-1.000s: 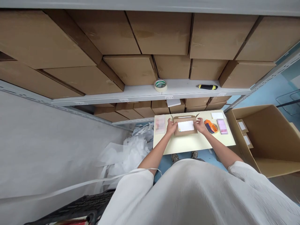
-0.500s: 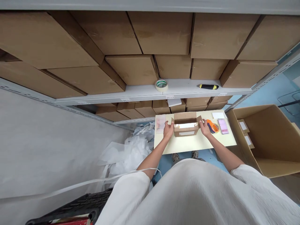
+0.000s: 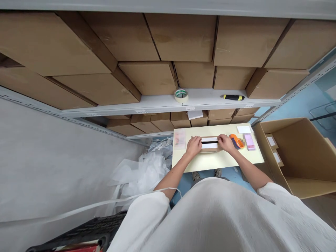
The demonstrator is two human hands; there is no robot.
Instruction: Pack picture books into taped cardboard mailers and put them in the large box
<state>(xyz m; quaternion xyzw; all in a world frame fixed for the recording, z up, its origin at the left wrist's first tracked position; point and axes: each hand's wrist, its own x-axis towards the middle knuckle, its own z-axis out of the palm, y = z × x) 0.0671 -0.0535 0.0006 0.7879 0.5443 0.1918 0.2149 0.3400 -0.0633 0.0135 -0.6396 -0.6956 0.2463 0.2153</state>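
A small cardboard box [image 3: 210,149] rests on the pale yellow table [image 3: 202,164]. Its long top flaps lean inward, with a narrow dark gap between them and white strips along both. My left hand [image 3: 194,145] grips the box's left end, fingers bent over the top. At the right end my right hand [image 3: 225,142] holds the flaps in the same way. Just right of that hand lies an orange and blue tape dispenser [image 3: 236,141]. The end flaps are hidden beneath my hands.
Pink labels [image 3: 249,141] and a white card [image 3: 244,130] lie at the table's right, a pinkish sheet [image 3: 180,139] at its left. A tape roll [image 3: 181,95] and a cutter [image 3: 232,97] sit on the shelf. A large open carton [image 3: 309,150] stands right.
The long flaps have moved from standing open to nearly meeting over the box. Both my hands have moved inward and up onto its top.
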